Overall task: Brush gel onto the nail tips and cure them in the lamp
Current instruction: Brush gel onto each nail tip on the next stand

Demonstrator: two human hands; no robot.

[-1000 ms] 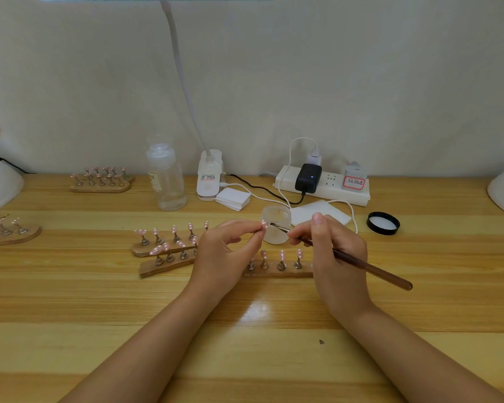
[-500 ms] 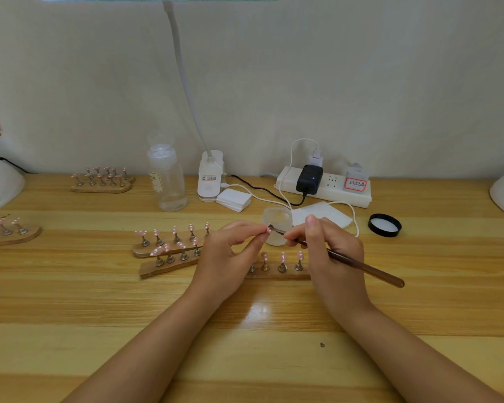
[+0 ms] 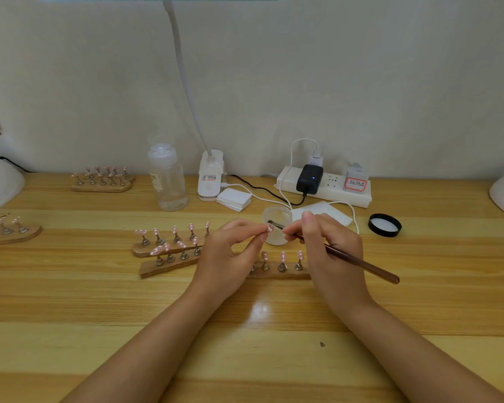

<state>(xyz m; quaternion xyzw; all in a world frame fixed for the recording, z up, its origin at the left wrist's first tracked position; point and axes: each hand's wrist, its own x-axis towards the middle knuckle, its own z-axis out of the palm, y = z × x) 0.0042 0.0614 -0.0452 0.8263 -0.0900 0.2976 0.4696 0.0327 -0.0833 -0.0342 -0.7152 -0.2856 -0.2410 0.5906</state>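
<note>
Gel-brushing step underway: left hand (image 3: 230, 251) is pinching a small pink nail tip (image 3: 269, 228) just before the frosted round gel jar (image 3: 277, 225); right hand (image 3: 329, 251) is gripping the slim brown brush (image 3: 358, 264), bristles touching it. Next probably calls for curing.

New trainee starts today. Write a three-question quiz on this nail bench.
1. True or false: the jar lid lies apart from the gel jar.
2. What does the right hand grip? A) brush B) bottle C) plug
3. Fill in: the left hand pinches a ___.

Key: 1 true; 2 A, the brush; 3 nail tip, with the brush head touching it.
</note>
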